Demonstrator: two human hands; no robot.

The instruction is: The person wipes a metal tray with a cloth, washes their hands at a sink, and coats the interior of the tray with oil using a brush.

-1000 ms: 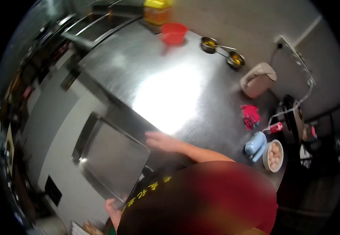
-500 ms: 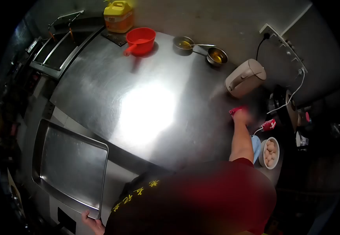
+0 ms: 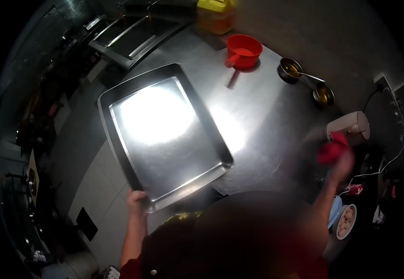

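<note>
Now the right hand has the red cloth up off the surface; half a second ago it was only reaching down onto it, and before that the hand was bare and near the tray. The fingers are blurred, but the cloth is bunched in them, and in this view it comes in front of the kettle.

The tray has shifted too. It was off past the edge of the surface, over the floor; now it is raised and swung so that most of it overlaps the surface in view. The left hand grips it by the rim near the corner closest to the body, with the fingers bent over the edge. The tray is tilted, its inside facing the camera, with a bright glare across the upper part of its base. Whether its far end touches the surface, I cannot tell. Nothing shows lying in it.

So both hands are now occupied, the left with the tray and the right with the cloth, and these 2 things are well apart. As I judge it, the cloth has been picked up and has not yet been brought to the tray.

Along the back stand the red dipper and 2 small pots with yellow liquid. Near the right arm are the blue mixer and, just beside it, a bowl of eggs.
</note>
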